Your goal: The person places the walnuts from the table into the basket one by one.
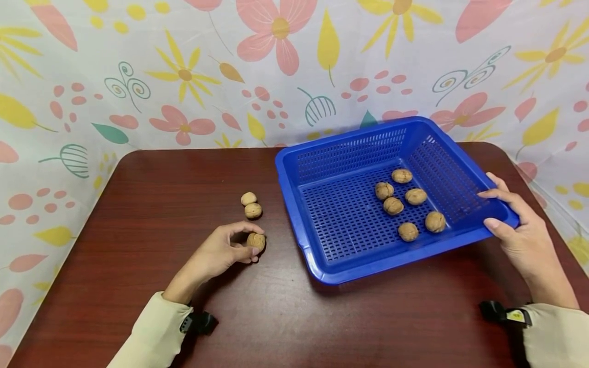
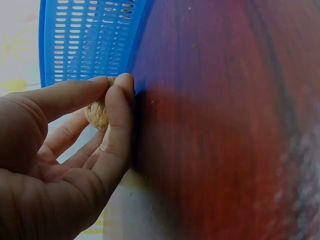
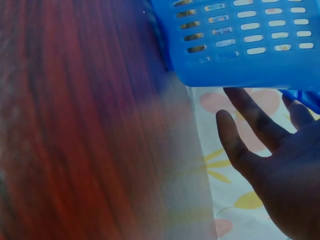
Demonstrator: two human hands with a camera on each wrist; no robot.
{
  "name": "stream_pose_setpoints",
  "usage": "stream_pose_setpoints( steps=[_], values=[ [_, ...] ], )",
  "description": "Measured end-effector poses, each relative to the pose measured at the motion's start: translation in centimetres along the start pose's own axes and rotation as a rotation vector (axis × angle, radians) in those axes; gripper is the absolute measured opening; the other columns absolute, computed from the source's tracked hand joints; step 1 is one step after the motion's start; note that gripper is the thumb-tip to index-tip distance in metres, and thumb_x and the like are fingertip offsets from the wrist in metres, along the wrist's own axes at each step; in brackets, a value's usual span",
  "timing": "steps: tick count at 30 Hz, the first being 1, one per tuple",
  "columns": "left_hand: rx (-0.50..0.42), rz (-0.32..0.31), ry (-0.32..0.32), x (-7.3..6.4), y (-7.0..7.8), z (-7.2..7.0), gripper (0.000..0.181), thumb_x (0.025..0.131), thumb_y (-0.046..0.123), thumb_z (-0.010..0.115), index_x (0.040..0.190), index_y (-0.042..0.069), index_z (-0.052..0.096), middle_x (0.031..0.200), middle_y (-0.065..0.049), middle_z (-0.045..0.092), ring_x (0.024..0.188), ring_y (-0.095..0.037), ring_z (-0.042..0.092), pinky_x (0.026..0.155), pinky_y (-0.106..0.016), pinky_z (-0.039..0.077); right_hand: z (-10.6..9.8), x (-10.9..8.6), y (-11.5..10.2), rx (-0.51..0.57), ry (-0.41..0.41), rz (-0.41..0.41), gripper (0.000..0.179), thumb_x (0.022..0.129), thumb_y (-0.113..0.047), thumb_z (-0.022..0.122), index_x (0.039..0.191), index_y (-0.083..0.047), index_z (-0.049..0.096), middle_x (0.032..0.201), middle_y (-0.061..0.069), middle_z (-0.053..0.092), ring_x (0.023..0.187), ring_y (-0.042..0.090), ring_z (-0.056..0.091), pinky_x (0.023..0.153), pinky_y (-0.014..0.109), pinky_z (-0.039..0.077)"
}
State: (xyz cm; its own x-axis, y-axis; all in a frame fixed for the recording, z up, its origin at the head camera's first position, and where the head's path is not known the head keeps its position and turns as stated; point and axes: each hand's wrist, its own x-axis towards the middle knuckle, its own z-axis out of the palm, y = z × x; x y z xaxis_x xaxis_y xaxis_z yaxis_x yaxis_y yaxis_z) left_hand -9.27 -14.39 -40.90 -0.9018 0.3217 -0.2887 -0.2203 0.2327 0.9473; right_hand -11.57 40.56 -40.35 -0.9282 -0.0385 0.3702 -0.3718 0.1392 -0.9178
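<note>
The two hands are well apart, each clamped on something different. The left hand (image 1: 221, 253) pinches a single walnut (image 1: 256, 241) between its thumb and fingers, just above the table or touching it; which of the two, I cannot tell. The right hand (image 1: 526, 232) grips the blue basket (image 1: 324, 277) by the rim at its near right corner, with the thumb on the near side and fingers reaching over the edge farther along. Behind each hand, a black strap (image 1: 198, 323) circles the wrist at the end of a pale sleeve (image 1: 154, 327). Just beyond the left hand's fingertips, two loose walnuts (image 1: 252, 210) lie touching on the table, one behind the other. The basket takes up the space between the hands and beyond them, its left side near the walnut in the left hand. Inside it, six walnuts (image 1: 408, 232) lie on the perforated floor, toward the right hand's side. The reddish-brown table (image 1: 276, 327) spreads under and around both hands, and past its far edge, beyond the basket, hangs a white cloth (image 1: 184, 51) printed with pink and yellow flowers and leaves.
</note>
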Motion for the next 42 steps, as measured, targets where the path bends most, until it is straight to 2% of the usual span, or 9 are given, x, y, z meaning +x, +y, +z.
stream_pose_setpoints(
  steps=[5,10,14,21,27,33,37,40,42],
  values=[
    [-0.028,0.024,-0.003,-0.3,0.5,-0.6,0.041,0.093,-0.008,0.068,0.134,-0.008,0.061,0.104,-0.012,0.070,0.081,-0.015,0.075,0.077,-0.030,0.065,0.1,-0.1,0.2,0.043,0.000,-0.002,0.040,0.094,0.015,0.062,0.134,0.015,0.058,0.167,0.008,0.039,0.153,0.019,0.033,0.107,0.009,0.038],
    [-0.050,0.081,-0.005,-0.7,2.1,-1.8,0.043,0.096,-0.002,0.071,0.137,-0.008,0.058,0.113,-0.011,0.070,0.083,-0.013,0.076,0.080,-0.032,0.065,0.3,-0.1,0.3,0.088,-0.010,-0.011,0.039,0.094,0.017,0.061,0.133,0.016,0.058,0.167,0.009,0.039,0.154,0.019,0.032,0.107,0.010,0.039],
    [-0.110,0.123,-0.018,-0.9,3.9,-2.2,0.042,0.096,-0.002,0.071,0.137,-0.002,0.060,0.122,-0.007,0.068,0.082,-0.018,0.076,0.080,-0.033,0.065,0.4,-0.1,0.3,0.099,-0.018,-0.009,0.040,0.094,0.017,0.060,0.134,0.016,0.057,0.167,0.010,0.038,0.153,0.020,0.031,0.106,0.010,0.040],
    [-0.221,0.181,-0.097,0.2,7.9,-1.0,0.042,0.097,-0.007,0.065,0.138,0.002,0.060,0.113,-0.010,0.068,0.083,-0.019,0.075,0.080,-0.032,0.065,0.5,0.0,0.2,0.063,-0.013,0.004,0.040,0.094,0.017,0.060,0.135,0.015,0.057,0.167,0.009,0.038,0.153,0.019,0.032,0.105,0.009,0.040],
    [-0.201,0.233,-0.213,2.9,11.9,1.2,0.043,0.097,-0.005,0.067,0.139,0.001,0.061,0.118,-0.014,0.066,0.087,-0.025,0.075,0.084,-0.038,0.066,0.4,0.0,0.2,0.050,-0.011,0.005,0.040,0.095,0.016,0.060,0.135,0.015,0.057,0.168,0.009,0.037,0.153,0.018,0.032,0.105,0.008,0.040],
    [-0.179,0.282,-0.452,7.2,15.9,4.1,0.043,0.098,-0.006,0.065,0.141,-0.003,0.058,0.138,-0.015,0.061,0.092,-0.026,0.073,0.084,-0.038,0.065,0.4,0.0,0.4,0.098,-0.019,-0.006,0.039,0.095,0.017,0.060,0.134,0.016,0.057,0.168,0.009,0.037,0.154,0.019,0.030,0.104,0.009,0.041],
    [-0.165,0.314,-0.608,9.7,18.3,6.2,0.044,0.100,-0.008,0.061,0.143,-0.006,0.054,0.136,-0.014,0.060,0.092,-0.028,0.072,0.083,-0.036,0.064,0.3,-0.1,0.4,0.099,-0.017,-0.011,0.039,0.095,0.017,0.061,0.133,0.017,0.057,0.168,0.008,0.037,0.154,0.019,0.031,0.102,0.009,0.043],
    [-0.132,0.346,-0.697,11.4,19.9,7.7,0.046,0.099,-0.007,0.062,0.144,-0.006,0.052,0.135,-0.014,0.060,0.092,-0.032,0.072,0.081,-0.037,0.063,0.2,-0.1,0.3,0.083,-0.010,-0.010,0.038,0.095,0.016,0.061,0.133,0.017,0.057,0.168,0.009,0.037,0.153,0.018,0.033,0.100,0.009,0.044],
    [-0.113,0.335,-0.743,12.6,20.5,8.5,0.047,0.099,-0.006,0.063,0.145,-0.005,0.052,0.135,-0.012,0.061,0.092,-0.033,0.073,0.080,-0.037,0.063,0.1,-0.1,0.2,0.061,-0.005,-0.007,0.038,0.096,0.016,0.061,0.134,0.017,0.057,0.168,0.008,0.037,0.153,0.018,0.034,0.101,0.008,0.043]
  ],
)
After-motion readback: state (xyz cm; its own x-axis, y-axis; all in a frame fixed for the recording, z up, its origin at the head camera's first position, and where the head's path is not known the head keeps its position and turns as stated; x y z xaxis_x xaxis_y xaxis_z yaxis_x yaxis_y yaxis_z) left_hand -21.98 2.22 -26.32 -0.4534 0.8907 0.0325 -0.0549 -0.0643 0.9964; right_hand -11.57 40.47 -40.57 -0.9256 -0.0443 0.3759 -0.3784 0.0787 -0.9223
